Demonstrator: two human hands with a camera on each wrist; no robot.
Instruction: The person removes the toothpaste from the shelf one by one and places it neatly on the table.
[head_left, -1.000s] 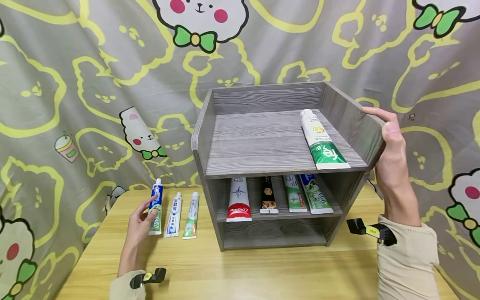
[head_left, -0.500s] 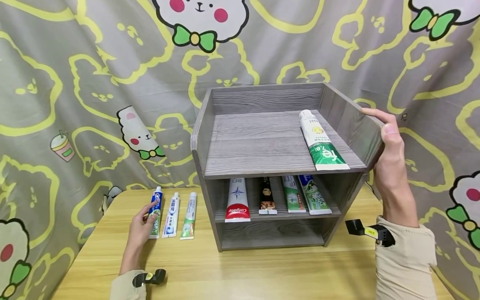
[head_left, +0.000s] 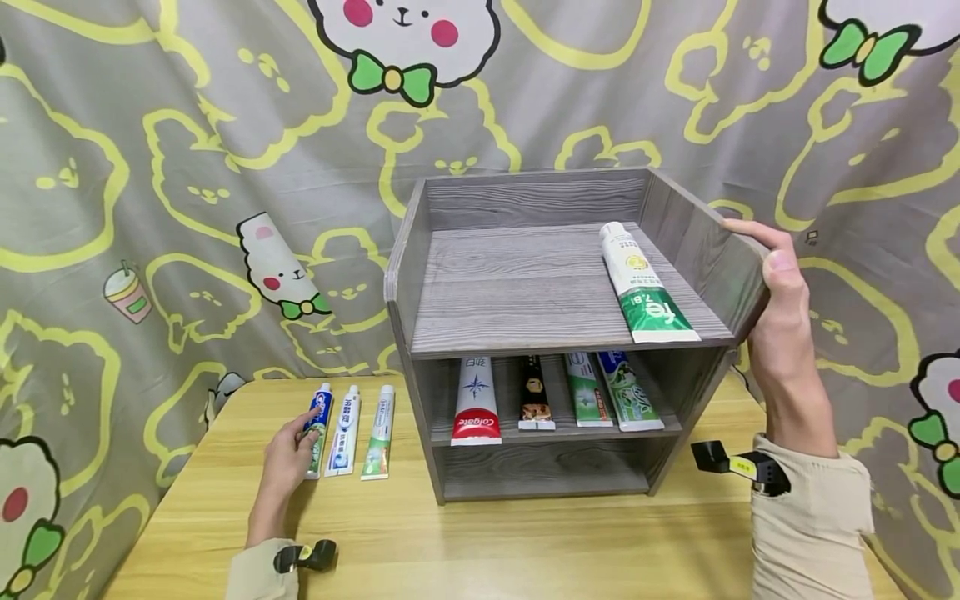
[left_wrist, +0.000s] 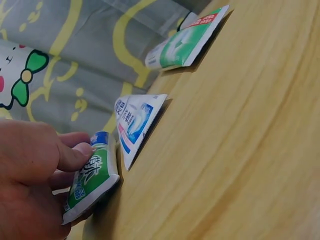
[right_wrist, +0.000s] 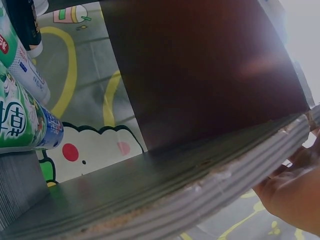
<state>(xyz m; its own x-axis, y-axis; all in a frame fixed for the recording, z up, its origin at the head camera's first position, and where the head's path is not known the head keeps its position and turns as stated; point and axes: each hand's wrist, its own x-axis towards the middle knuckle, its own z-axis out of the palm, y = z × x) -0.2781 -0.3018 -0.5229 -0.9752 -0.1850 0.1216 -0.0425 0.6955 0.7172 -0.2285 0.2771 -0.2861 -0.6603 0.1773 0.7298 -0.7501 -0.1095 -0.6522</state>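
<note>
My left hand [head_left: 288, 454] pinches a blue and green toothpaste tube [left_wrist: 95, 172] between thumb and fingers, low over the table at the left. Just right of it lies a white and blue toothpaste tube [head_left: 343, 433], and beyond that a white and green toothpaste tube [head_left: 380, 433]. All three have their caps pointing away from me. My right hand [head_left: 783, 317] grips the right side panel of a grey wooden shelf [head_left: 510, 287]; in the right wrist view its fingers reach round the panel's outer side. A green and white toothpaste tube [head_left: 647, 287] lies on the top shelf.
On the middle shelf lie a red and white Colgate tube [head_left: 476, 404], a black tube [head_left: 534, 396], a green and white tube [head_left: 588, 392] and a blue and green tube [head_left: 628, 396]. Below is the bottom compartment [head_left: 547, 471]. A patterned curtain [head_left: 330, 167] hangs behind the wooden table [head_left: 525, 550].
My left hand has shifted the blue and green tube slightly toward me and to the right, closer to the white and blue tube. The right hand stays on the shelf's side panel.
</note>
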